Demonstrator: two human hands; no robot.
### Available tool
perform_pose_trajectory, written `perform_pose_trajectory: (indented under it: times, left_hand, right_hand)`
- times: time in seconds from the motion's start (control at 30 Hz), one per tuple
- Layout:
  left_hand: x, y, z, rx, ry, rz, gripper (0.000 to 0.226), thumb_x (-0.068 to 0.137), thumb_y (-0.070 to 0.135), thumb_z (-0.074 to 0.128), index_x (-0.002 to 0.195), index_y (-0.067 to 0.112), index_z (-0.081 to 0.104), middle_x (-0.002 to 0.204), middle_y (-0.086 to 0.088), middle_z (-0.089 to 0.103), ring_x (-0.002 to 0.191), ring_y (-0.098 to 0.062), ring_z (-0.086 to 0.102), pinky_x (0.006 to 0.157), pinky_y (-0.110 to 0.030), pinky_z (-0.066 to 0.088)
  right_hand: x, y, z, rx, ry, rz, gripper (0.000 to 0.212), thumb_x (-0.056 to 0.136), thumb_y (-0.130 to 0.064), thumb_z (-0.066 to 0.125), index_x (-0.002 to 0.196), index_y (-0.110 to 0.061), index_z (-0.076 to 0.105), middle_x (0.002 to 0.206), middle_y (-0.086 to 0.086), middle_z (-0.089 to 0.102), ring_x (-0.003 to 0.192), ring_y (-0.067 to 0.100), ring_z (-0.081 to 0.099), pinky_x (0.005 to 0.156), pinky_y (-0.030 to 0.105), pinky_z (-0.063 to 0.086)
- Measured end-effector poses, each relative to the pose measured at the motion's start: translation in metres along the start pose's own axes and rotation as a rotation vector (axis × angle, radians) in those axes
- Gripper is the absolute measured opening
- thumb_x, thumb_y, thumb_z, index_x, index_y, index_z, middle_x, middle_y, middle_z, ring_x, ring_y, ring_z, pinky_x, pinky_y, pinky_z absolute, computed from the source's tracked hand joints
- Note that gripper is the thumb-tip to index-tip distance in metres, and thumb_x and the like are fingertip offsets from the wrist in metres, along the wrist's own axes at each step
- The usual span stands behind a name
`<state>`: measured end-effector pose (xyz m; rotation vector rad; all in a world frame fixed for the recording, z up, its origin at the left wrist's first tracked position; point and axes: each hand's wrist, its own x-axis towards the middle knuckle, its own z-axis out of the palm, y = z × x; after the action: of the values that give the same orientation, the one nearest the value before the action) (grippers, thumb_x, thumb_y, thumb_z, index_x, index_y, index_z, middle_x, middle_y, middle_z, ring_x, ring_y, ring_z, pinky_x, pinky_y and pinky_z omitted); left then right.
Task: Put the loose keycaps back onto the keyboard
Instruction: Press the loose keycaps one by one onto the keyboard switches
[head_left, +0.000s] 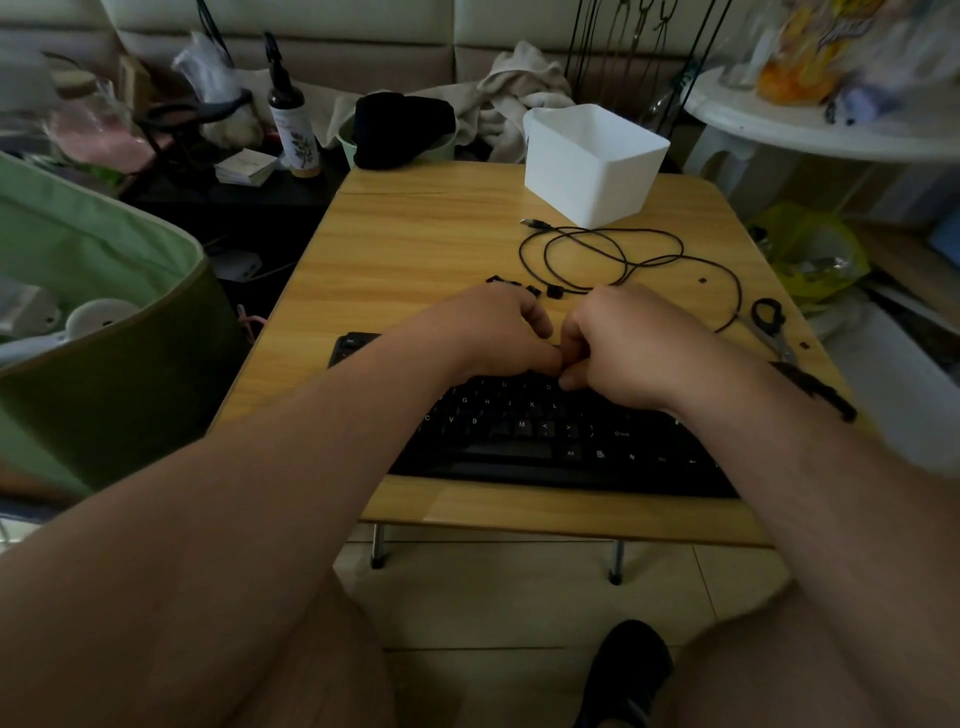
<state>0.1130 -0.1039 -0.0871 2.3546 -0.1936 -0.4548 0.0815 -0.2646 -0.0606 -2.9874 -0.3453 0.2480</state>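
A black keyboard (524, 436) lies on the near part of a small wooden table (415, 244). My left hand (488, 332) and my right hand (623, 343) hover over its upper key rows, fingers curled, thumbs and fingertips meeting between them. Whatever they pinch is hidden by the fingers. Several loose black keycaps (519, 287) lie on the table just beyond my hands, one more keycap (703, 280) sits further right, and another (804, 345) near the right edge.
The keyboard's black cable (597, 254) coils behind the keycaps. A white plastic bin (592, 163) stands at the back. Scissors (771, 325) and a black strip (815, 389) lie by the right edge. A green bag (93, 291) stands left of the table.
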Motion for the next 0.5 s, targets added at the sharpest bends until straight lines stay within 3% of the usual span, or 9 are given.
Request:
perform_pose_trajectory:
  times: [0.13, 0.27, 0.33, 0.5]
  left_hand:
    - [0.001, 0.002, 0.001, 0.068, 0.004, 0.027, 0.035, 0.078, 0.037, 0.085, 0.108, 0.035, 0.068, 0.104, 0.011, 0.065, 0.091, -0.009, 0.063, 0.07, -0.028, 0.046]
    - [0.003, -0.003, -0.002, 0.005, 0.014, 0.016, 0.036, 0.074, 0.041, 0.09, 0.105, 0.036, 0.071, 0.112, 0.009, 0.067, 0.099, -0.012, 0.065, 0.082, -0.03, 0.052]
    - [0.003, -0.008, -0.01, -0.04, 0.064, 0.026, 0.031, 0.079, 0.046, 0.087, 0.104, 0.037, 0.073, 0.112, 0.01, 0.069, 0.101, -0.012, 0.064, 0.086, -0.032, 0.052]
    - [0.013, -0.014, -0.024, 0.15, 0.314, 0.11, 0.015, 0.094, 0.035, 0.073, 0.109, 0.034, 0.073, 0.104, 0.014, 0.067, 0.096, -0.007, 0.063, 0.063, -0.019, 0.044]
  right_hand:
    - [-0.001, 0.001, 0.001, 0.029, -0.008, 0.002, 0.011, 0.083, -0.028, 0.085, 0.088, -0.026, 0.076, 0.084, -0.003, 0.066, 0.076, 0.014, 0.06, 0.057, 0.026, 0.042]
    - [-0.005, 0.008, -0.002, 0.129, 0.008, 0.007, 0.011, 0.085, -0.026, 0.083, 0.092, -0.031, 0.078, 0.092, -0.009, 0.068, 0.086, 0.013, 0.062, 0.071, 0.03, 0.051]
    - [-0.004, 0.017, -0.005, 0.208, 0.072, 0.032, 0.01, 0.087, -0.026, 0.081, 0.093, -0.033, 0.078, 0.093, -0.014, 0.068, 0.089, 0.009, 0.062, 0.074, 0.03, 0.049]
    - [0.002, 0.035, -0.002, 0.299, 0.215, 0.114, 0.007, 0.092, -0.028, 0.075, 0.096, -0.034, 0.078, 0.096, -0.014, 0.068, 0.092, 0.011, 0.062, 0.081, 0.031, 0.049]
